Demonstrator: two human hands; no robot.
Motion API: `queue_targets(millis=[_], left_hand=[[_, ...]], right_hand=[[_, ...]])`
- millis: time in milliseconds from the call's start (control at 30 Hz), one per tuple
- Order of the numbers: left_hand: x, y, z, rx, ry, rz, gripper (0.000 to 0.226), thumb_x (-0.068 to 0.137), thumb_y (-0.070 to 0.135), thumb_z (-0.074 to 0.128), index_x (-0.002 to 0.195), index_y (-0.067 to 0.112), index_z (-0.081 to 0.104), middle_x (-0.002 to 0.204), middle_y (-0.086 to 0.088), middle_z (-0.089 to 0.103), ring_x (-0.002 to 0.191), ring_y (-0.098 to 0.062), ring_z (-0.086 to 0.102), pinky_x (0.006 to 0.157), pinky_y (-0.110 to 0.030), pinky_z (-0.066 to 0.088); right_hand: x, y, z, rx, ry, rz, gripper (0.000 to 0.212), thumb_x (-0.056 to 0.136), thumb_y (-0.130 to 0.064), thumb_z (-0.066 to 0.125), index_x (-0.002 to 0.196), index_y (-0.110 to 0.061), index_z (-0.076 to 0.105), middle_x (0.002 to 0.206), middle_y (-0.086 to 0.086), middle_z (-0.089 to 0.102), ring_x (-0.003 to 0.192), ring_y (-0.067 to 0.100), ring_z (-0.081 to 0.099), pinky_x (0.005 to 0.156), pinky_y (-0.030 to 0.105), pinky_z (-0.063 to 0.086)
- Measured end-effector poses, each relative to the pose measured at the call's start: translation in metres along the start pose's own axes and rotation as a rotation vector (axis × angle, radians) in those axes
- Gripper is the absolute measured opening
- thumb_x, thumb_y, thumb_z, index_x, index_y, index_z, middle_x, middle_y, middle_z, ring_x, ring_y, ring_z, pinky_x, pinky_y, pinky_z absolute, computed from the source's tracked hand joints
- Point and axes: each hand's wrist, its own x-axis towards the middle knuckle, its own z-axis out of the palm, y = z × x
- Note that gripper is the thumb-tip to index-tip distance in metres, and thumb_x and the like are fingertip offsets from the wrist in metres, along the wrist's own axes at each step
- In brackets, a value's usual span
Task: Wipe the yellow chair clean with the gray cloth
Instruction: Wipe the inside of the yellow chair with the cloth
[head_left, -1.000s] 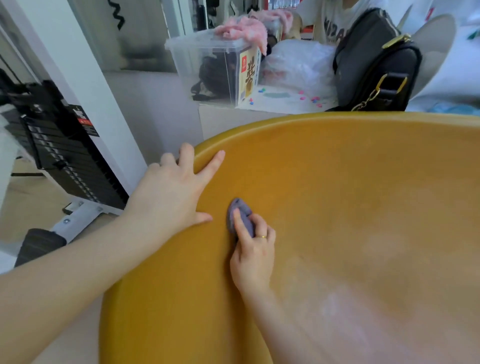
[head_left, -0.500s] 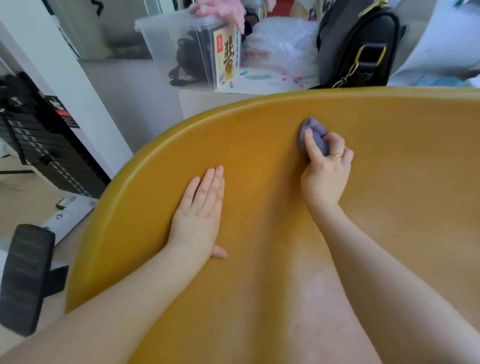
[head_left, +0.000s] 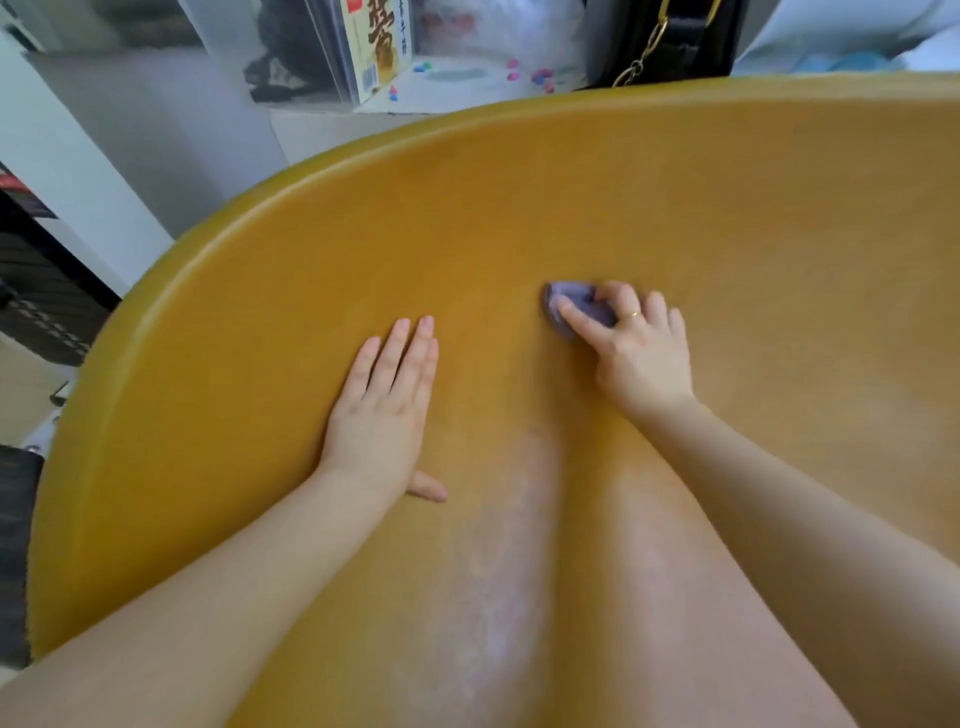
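Two hands | right hand (head_left: 636, 353) grips gray cloth (head_left: 574, 306) under fingertips | left hand (head_left: 384, 410) flat, open

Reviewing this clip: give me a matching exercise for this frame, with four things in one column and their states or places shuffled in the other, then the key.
Things:
1. left hand
2. right hand
3. gray cloth
4. black bag

States:
A. bunched under fingers
B. flat, open, palm down on the yellow chair
C. beyond the chair's rim
D. pressing the cloth to the chair

Pairs: 1-B, 2-D, 3-A, 4-C
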Motion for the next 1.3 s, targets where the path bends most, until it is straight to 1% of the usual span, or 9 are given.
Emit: queue_targets(millis=[167,300,400,467,533,733,867,1100,1300], left_hand=[[0.001,0.001,0.002,-0.012,0.014,0.004,0.141,0.056,0.08,0.056,0.141,0.001,-0.025,0.151,-0.014,-0.03,0.142,-0.028,-0.022,0.112,-0.04,-0.016],[0.0,-0.004,-0.001,-0.025,0.001,0.035,0.139,0.058,0.073,0.063,0.143,0.001,-0.02,0.152,-0.013,-0.027,0.143,-0.025,-0.019,0.115,-0.036,-0.012],[-0.002,-0.013,-0.007,0.003,-0.042,0.064,0.134,0.064,0.066,0.064,0.142,-0.002,-0.021,0.151,-0.014,-0.029,0.143,-0.024,-0.019,0.115,-0.033,-0.011],[-0.005,-0.018,-0.009,0.031,-0.04,0.042,0.135,0.065,0.066,0.064,0.14,-0.004,-0.022,0.15,-0.017,-0.031,0.143,-0.026,-0.02,0.115,-0.034,-0.011],[-0.01,-0.021,-0.01,0.037,-0.042,-0.004,0.137,0.063,0.067,0.065,0.139,-0.006,-0.023,0.149,-0.019,-0.031,0.142,-0.028,-0.02,0.115,-0.036,-0.012],[-0.009,-0.026,-0.012,-0.025,-0.027,-0.002,0.138,0.064,0.066,0.064,0.138,-0.006,-0.027,0.148,-0.019,-0.034,0.141,-0.028,-0.024,0.113,-0.037,-0.015],[-0.007,-0.028,-0.013,-0.127,-0.013,0.017,0.13,0.069,0.059,0.066,0.141,-0.002,-0.024,0.149,-0.015,-0.034,0.141,-0.025,-0.024,0.113,-0.035,-0.015],[0.007,-0.038,-0.02,-0.205,0.074,0.042,0.125,0.072,0.051,0.069,0.143,0.008,-0.025,0.149,-0.012,-0.036,0.142,-0.024,-0.024,0.113,-0.033,-0.013],[0.007,-0.029,-0.013,-0.043,0.005,0.055,0.12,0.071,0.065,0.06,0.145,0.017,-0.021,0.146,-0.014,-0.039,0.14,-0.027,-0.028,0.113,-0.043,-0.016]], right_hand=[[-0.013,-0.038,0.009,0.26,-0.026,0.28,0.06,0.067,0.003,0.048,0.122,-0.018,0.06,0.106,0.022,0.057,0.07,0.036,0.051,0.06,0.037,0.05],[-0.097,-0.122,-0.002,0.516,-0.243,0.11,0.055,0.073,-0.012,0.036,0.124,-0.021,0.055,0.099,0.018,0.058,0.068,0.034,0.053,0.06,0.037,0.052],[-0.114,-0.129,-0.016,0.477,-0.306,-0.086,0.056,0.072,-0.019,0.034,0.126,-0.029,0.045,0.104,0.006,0.05,0.067,0.027,0.055,0.05,0.021,0.044],[-0.105,-0.116,-0.016,0.33,-0.254,-0.256,0.054,0.073,-0.021,0.034,0.126,-0.03,0.043,0.106,0.003,0.043,0.067,0.022,0.055,0.048,0.017,0.035],[-0.085,-0.099,-0.005,0.238,-0.183,-0.289,0.054,0.074,-0.019,0.034,0.125,-0.026,0.05,0.107,0.008,0.051,0.066,0.026,0.056,0.051,0.022,0.044],[0.042,-0.06,0.003,0.011,0.152,0.193,0.06,0.068,-0.007,0.035,0.12,-0.02,0.062,0.105,0.016,0.064,0.067,0.031,0.055,0.053,0.028,0.037],[0.073,-0.092,0.002,0.215,0.294,0.506,0.063,0.065,0.002,0.045,0.124,-0.014,0.059,0.113,0.024,0.059,0.072,0.037,0.053,0.06,0.035,0.045],[-0.001,-0.127,0.016,0.443,-0.032,-0.074,0.056,0.074,-0.013,0.038,0.127,-0.024,0.05,0.109,0.02,0.055,0.075,0.034,0.054,0.061,0.039,0.049],[0.062,-0.025,-0.001,0.054,0.263,0.266,0.061,0.069,-0.003,0.045,0.123,-0.027,0.059,0.113,0.011,0.053,0.072,0.033,0.053,0.061,0.032,0.039]])
